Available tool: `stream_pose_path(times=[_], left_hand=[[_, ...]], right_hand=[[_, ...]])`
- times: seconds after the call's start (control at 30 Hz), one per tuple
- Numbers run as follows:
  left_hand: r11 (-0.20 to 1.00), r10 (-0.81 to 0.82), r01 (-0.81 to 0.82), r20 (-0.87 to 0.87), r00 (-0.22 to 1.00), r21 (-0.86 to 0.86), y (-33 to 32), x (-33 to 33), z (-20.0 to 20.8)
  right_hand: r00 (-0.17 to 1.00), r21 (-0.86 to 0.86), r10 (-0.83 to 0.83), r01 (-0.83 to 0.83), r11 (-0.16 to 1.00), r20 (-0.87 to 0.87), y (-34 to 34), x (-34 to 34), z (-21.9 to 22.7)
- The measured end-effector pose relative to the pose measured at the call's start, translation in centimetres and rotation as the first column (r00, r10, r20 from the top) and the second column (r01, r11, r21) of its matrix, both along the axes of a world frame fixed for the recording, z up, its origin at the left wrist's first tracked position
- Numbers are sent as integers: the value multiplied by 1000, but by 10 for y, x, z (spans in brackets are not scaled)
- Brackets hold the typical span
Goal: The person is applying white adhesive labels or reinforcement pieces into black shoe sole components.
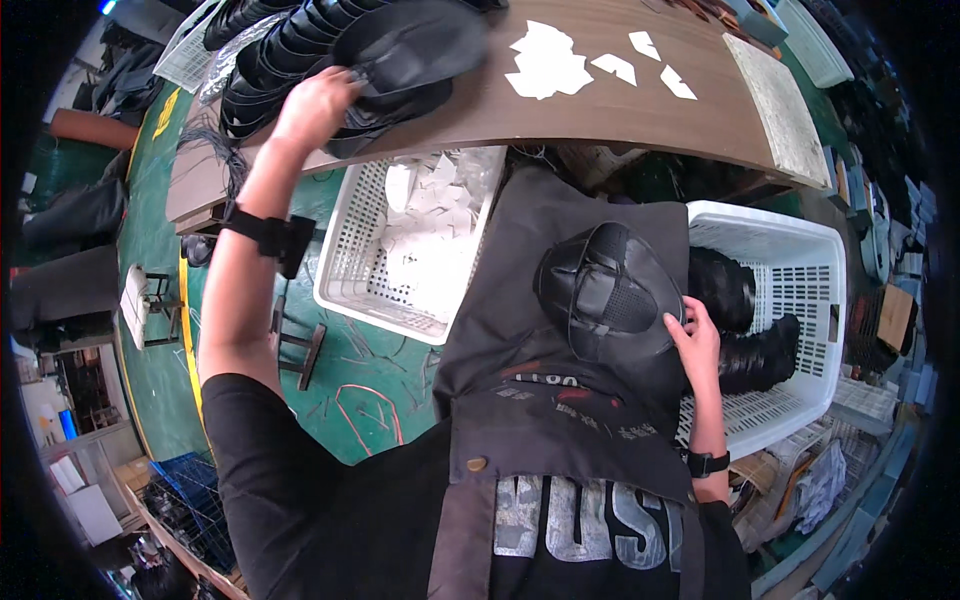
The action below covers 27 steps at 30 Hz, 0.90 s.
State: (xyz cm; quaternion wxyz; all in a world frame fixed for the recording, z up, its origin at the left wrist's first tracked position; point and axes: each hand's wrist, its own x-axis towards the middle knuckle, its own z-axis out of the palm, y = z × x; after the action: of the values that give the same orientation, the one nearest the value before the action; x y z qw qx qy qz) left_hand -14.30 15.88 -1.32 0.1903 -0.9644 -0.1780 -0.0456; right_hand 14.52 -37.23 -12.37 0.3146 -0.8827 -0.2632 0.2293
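My left hand (320, 108) reaches out to the far left of the table, its fingers closed on the edge of a black shoe upper (415, 45). That upper is blurred and tilted above a row of nested black uppers (285, 60). Another black shoe upper (612, 290), with a perforated panel, lies on the dark apron (490, 290) over my lap. At its right edge, my right hand (697, 340) pinches the rim between thumb and fingers.
White cut pieces (548, 62) lie on the brown table (480, 118). A white basket (338, 270) below holds more white pieces. To my right, another white basket (825, 300) contains stacked black uppers (765, 355). A pale board (775, 110) covers the table's right end.
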Motion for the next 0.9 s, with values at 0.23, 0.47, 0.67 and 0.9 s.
stream_pose_path(times=[0.23, 0.47, 0.67, 0.9], left_hand=[[984, -15, 42, 153, 988, -172, -54, 13, -17], [155, 200, 163, 192, 961, -974, -256, 91, -82], [-288, 402, 266, 136, 905, -920, -296, 116, -111], [-512, 540, 395, 73, 839, -763, -307, 110, -90]], right_hand=[[984, 220, 65, -27, 975, -167, 5, 0, 7], [886, 519, 80, 192, 833, -457, 16, -17, 81], [801, 636, 113, 370, 677, -588, 11, -41, 128], [625, 685, 333, 485, 544, -706, 5, -44, 109]])
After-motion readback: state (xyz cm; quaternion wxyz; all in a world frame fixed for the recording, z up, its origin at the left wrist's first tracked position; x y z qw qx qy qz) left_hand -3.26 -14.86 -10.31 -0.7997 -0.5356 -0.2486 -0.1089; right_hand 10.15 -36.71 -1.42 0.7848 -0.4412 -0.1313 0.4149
